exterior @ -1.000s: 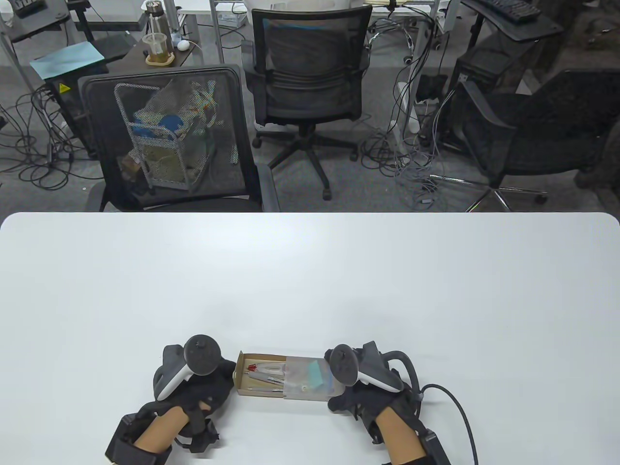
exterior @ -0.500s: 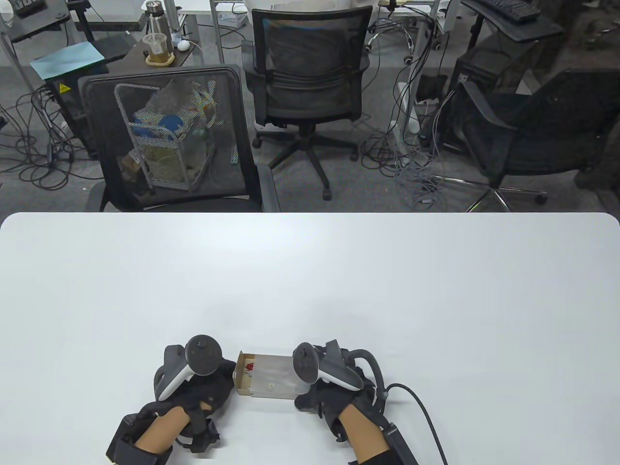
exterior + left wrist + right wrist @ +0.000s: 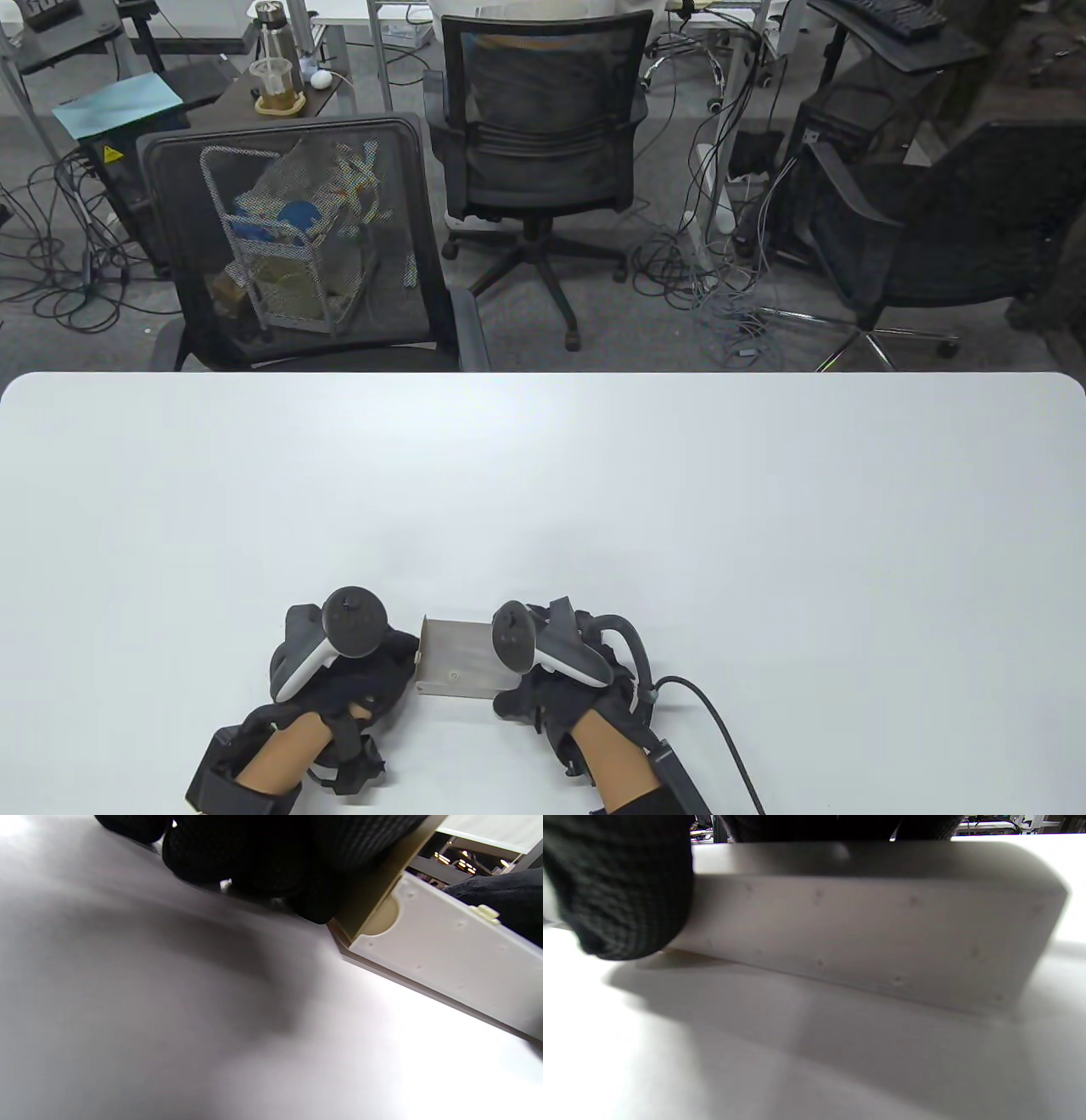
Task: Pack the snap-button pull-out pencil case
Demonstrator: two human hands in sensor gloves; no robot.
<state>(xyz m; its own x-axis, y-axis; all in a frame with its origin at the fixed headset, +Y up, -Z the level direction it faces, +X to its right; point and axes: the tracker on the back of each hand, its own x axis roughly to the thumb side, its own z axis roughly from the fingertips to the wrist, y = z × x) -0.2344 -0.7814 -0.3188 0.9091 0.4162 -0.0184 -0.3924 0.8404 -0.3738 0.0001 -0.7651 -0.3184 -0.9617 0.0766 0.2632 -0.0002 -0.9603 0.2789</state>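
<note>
The pencil case point(image 3: 454, 662) lies near the table's front edge, its frosted sleeve covering the tan drawer; no pens show. My left hand point(image 3: 373, 671) presses against the case's left end, where the tan drawer end point(image 3: 373, 895) shows beside my gloved fingers point(image 3: 271, 861). My right hand point(image 3: 530, 688) grips the sleeve's right end, thumb point(image 3: 623, 899) on its near side. The sleeve point(image 3: 865, 938) fills the right wrist view. A small snap button point(image 3: 453, 677) shows on the sleeve's front; it also shows in the left wrist view point(image 3: 485, 912).
The white table point(image 3: 543, 492) stretches wide behind the hands. A cable point(image 3: 721, 730) trails from my right wrist to the front edge. Office chairs point(image 3: 297, 246) stand beyond the far edge.
My right hand has slid the sleeve leftward over the drawer, hiding the pens and blue eraser. The left hand has stayed at the drawer's left end.
</note>
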